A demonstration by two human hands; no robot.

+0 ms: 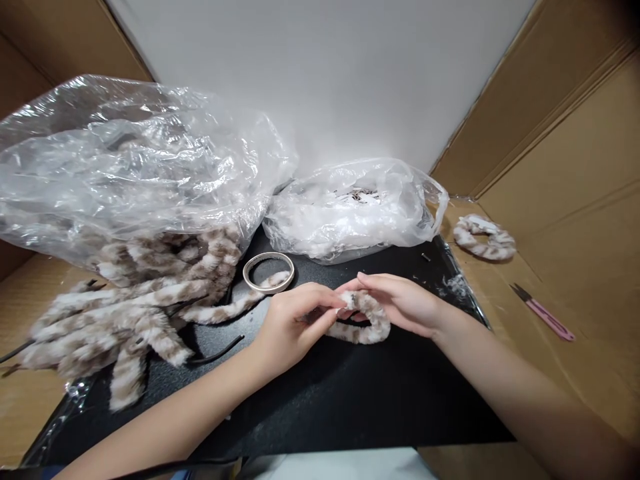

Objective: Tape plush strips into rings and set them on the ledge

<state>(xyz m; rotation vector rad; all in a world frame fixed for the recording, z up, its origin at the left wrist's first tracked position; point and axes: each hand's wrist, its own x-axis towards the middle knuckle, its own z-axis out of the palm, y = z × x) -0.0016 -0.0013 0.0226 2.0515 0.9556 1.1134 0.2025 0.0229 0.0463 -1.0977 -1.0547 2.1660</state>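
Between my hands, over the black work surface (380,407), is a fluffy brown-and-white ring (373,327) bent into a loop. My left hand (295,327) pinches the ring's left side between thumb and fingers. My right hand (400,301) curves around its far right side, with fingers against the fur. Part of the loop is hidden behind my left fingers. A roll of tape (247,272) lies to the left of my hands, with a loose furry strip (225,312) ending at it.
Furry strips (115,320) with black cords spill from a big clear plastic bag (150,167) at left. Behind my hands sits a smaller plastic bag (345,227) holding small pieces. On cardboard at right lie a finished-looking furry ring (480,248) and pink-handled snips (547,319). Cardboard walls (575,147) flank the surface.
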